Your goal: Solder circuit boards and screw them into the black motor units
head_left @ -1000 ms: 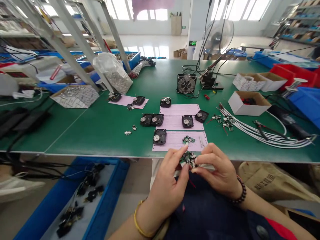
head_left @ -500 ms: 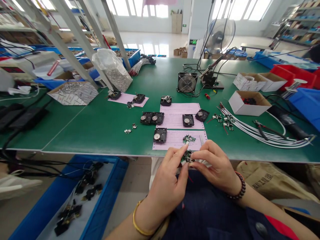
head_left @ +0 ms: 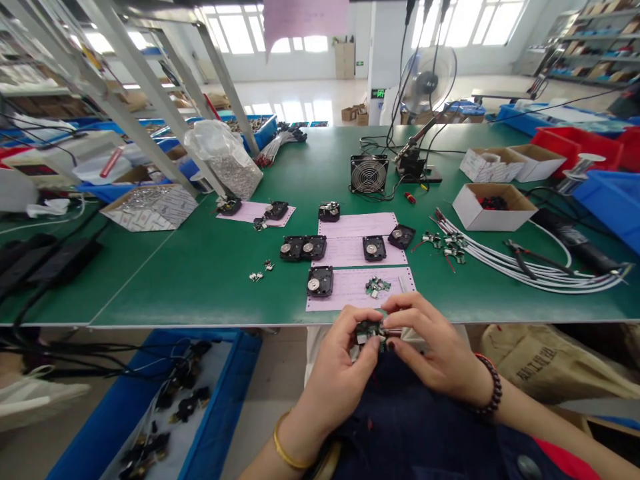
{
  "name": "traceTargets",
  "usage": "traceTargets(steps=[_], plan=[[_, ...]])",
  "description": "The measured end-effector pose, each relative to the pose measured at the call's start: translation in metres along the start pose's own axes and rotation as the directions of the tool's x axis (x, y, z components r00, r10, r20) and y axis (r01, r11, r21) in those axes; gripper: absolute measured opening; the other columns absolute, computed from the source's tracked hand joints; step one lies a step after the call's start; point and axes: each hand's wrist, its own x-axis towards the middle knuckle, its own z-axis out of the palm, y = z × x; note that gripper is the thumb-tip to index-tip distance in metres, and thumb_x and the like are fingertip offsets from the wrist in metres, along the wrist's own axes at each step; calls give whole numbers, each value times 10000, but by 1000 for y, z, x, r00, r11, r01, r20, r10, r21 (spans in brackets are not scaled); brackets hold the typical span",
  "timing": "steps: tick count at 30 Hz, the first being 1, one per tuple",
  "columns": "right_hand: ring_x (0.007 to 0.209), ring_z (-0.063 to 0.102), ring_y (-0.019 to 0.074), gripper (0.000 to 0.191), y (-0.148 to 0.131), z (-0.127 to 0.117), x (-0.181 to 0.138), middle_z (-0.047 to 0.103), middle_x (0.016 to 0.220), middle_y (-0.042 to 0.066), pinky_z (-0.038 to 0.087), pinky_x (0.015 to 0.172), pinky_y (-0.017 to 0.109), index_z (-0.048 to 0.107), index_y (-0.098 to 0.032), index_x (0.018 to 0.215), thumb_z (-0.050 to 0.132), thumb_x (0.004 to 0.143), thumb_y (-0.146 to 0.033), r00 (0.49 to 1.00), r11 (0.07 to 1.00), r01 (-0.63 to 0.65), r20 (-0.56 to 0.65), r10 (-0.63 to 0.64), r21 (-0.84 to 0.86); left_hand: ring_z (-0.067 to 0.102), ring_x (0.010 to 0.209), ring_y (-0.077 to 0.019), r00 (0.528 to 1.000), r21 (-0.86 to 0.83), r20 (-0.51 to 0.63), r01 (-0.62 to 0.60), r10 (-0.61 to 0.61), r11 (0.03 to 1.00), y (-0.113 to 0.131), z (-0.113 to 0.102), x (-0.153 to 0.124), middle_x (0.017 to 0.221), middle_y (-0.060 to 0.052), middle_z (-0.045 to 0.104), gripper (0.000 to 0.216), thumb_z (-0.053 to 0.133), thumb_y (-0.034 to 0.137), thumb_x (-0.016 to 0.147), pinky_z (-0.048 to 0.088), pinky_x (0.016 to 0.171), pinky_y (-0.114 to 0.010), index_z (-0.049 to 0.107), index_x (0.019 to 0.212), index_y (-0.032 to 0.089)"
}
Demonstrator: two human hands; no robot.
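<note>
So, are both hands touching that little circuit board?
Touching. The head view shows the left hand and right hand pinching the circuit board between their fingertips.

Bright daylight is admitted by overexposed windows (head_left: 240,30) far beyond the gripped part (head_left: 371,329); frame edges are bowed.

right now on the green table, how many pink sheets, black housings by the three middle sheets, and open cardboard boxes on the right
pink sheets: 4
black housings by the middle sheets: 6
open cardboard boxes on the right: 3
total: 13
</note>
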Motion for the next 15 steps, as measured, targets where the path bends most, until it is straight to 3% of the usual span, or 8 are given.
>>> traceTargets(steps=[4,10,12,15], plan=[[1093,631,211,328,-4,-1,1,645,1160,109,566,940,357,542,-214,1235,581,926,-112,998,999,-38,54,37,31,617,1105,-194,1000,-38,22,11,-10,999,-2,-3,1,1168,-51,641,255,584,234,962,486,988,-325,576,1216,236],[1032,659,209,213,3,-10,-1,682,1086,94,586,899,351,600,-218,1144,601,943,-148,998,998,-61,16,61,10,642,1163,-231,976,-58,190,116,-103,992,1,0,16,1221,-109,632,369,582,285,970,530,982,-379,469,1315,218],[1009,667,201,208,12,-18,2,699,1061,81,584,891,342,627,-222,1142,604,948,-152,997,997,-76,20,76,7,660,1131,-241,964,68,248,80,-94,994,8,-5,26,1231,-118,642,408,592,323,970,550,966,-405,472,1346,222],[973,671,193,156,37,-31,14,704,1016,68,577,867,337,675,-218,1088,615,952,-172,991,991,-133,1,133,-13,636,1206,-276,958,375,285,-100,-12,921,18,-22,55,1326,-140,638,487,612,377,963,508,1057,-477,473,1403,221]])
